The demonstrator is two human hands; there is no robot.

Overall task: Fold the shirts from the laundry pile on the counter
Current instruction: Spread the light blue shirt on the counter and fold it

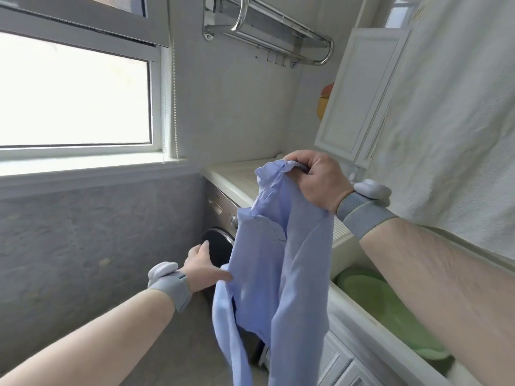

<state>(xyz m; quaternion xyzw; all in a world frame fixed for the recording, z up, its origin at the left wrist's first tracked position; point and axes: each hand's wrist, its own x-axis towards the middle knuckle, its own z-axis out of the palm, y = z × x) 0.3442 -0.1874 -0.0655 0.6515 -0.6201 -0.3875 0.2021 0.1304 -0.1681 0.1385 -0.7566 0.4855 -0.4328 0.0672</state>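
Head view: your right hand [315, 179] is up high and to the right, fingers curled tight round a bunched top edge of the light blue shirt [273, 260], probably the collar or a shoulder, too crumpled to tell which. Your left hand [203, 267] is lower and to the left, fingers mostly straight, reaching into the shirt's left edge; the fingertips touch the cloth or slip behind it, and I can't tell if it pinches anything. Both wrists carry grey bands with white pods.

The shirt hangs free in the air between the hands, twisted and doubled on itself, the lower part trailing down out of the frame. It is not on any surface.

Further out: the counter [234, 176] sits far and to the right, over a washing machine [223, 218] with a dark round door. Near right there is a sink [348, 302] holding a green basin [390, 307]. A chrome rack [278, 32] is on the far wall, a window [75, 90] on the left, a white cabinet [359, 96] on the right.

Progress, as a judgement: early. This shirt is only lifted, no fold made, not yet spread out. No folded shirts and no laundry pile show in the frame, so how many are left can't be told. Next you likely need a second firm grip at the other shoulder, then a shake-out and a lay-down on the counter.
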